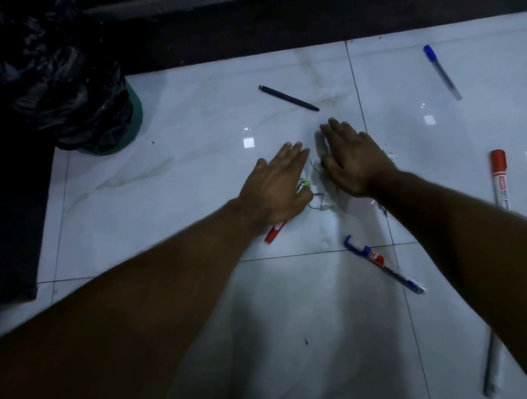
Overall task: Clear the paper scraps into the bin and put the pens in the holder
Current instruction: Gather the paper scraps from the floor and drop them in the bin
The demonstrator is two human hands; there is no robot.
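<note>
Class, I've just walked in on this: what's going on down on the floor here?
A person is reaching both hands to a small pile of paper scraps on the tiled floor. The left hand and right hand lie flat with spread fingers either side of it, gripping nothing visible. Pens are scattered around: a black pen, blue pen, red marker and white marker. The bin, lined with a black bag, stands at left. No holder is visible.
</note>
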